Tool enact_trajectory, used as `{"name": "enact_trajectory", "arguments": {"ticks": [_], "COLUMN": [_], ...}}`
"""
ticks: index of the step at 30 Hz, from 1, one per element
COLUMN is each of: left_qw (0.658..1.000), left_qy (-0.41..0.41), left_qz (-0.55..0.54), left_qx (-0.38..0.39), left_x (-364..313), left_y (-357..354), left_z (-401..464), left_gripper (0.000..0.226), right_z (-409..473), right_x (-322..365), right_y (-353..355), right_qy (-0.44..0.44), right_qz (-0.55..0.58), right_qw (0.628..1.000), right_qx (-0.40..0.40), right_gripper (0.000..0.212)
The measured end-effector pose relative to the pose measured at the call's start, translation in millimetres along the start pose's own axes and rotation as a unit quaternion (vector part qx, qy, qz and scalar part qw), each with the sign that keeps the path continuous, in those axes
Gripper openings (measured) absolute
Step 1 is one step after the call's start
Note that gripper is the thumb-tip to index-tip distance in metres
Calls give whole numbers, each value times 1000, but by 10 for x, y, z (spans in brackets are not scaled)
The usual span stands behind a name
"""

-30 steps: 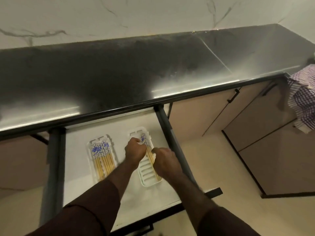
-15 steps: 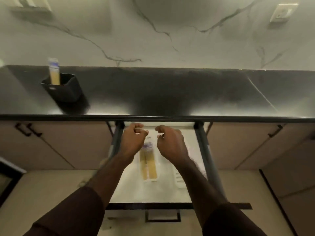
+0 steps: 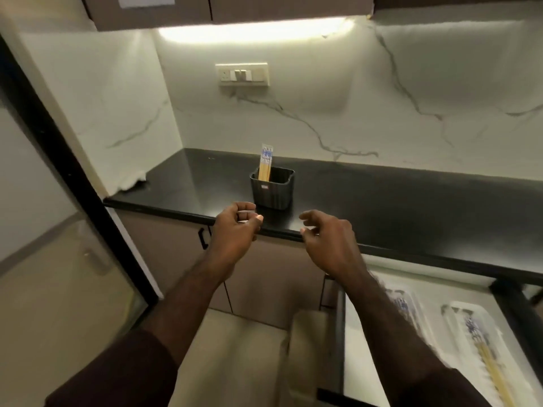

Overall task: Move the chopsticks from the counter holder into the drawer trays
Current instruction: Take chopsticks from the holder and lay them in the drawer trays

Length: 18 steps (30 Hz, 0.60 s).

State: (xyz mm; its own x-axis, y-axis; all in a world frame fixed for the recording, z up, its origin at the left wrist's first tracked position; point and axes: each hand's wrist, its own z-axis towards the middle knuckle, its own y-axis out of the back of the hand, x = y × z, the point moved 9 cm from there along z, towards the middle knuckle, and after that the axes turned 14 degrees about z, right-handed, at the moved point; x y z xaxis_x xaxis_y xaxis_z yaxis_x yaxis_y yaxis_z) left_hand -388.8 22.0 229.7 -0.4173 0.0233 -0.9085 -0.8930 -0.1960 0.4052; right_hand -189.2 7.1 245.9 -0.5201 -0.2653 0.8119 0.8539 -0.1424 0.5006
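A black square holder [image 3: 273,188] stands on the black counter [image 3: 382,195] near its front edge. A few yellow chopsticks [image 3: 265,165] with blue-patterned tops lean upright in its left side. My left hand [image 3: 235,229] hovers just in front of the holder, fingers curled loosely, holding nothing. My right hand [image 3: 330,239] is beside it over the counter edge, fingers apart and empty. At the lower right the drawer [image 3: 364,348] is pulled out. Two white trays lie in it; the right tray [image 3: 458,324] holds chopsticks [image 3: 484,356], the left tray [image 3: 411,306] is blurred and partly behind my right arm.
A marble backsplash with a switch plate [image 3: 242,74] rises behind the counter. A dark-framed glass door [image 3: 58,171] stands at the left. Beige cabinet doors [image 3: 264,277] sit under the counter, with a black handle [image 3: 202,237].
My hands have left the drawer tray and risen to the counter edge in front of the holder. The view has swung left and up, so the drawer now sits at lower right.
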Motion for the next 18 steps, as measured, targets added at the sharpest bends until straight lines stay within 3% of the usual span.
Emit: {"name": "enact_trajectory", "arguments": {"ticks": [6,18], "left_qw": [999,999], "left_qy": [-30,-32], "left_qz": [-25,-37], "left_qx": [-13,0], "left_x": [29,52], "left_y": [358,57], "left_z": [601,1863], "left_gripper": [20,19], "right_z": [533,1773], "right_x": [345,87], "right_y": [-479,-726], "right_qy": [22,21], "right_qz": [4,2], "right_qw": [1000,1000], "right_qx": [11,7], "right_gripper": [36,34]}}
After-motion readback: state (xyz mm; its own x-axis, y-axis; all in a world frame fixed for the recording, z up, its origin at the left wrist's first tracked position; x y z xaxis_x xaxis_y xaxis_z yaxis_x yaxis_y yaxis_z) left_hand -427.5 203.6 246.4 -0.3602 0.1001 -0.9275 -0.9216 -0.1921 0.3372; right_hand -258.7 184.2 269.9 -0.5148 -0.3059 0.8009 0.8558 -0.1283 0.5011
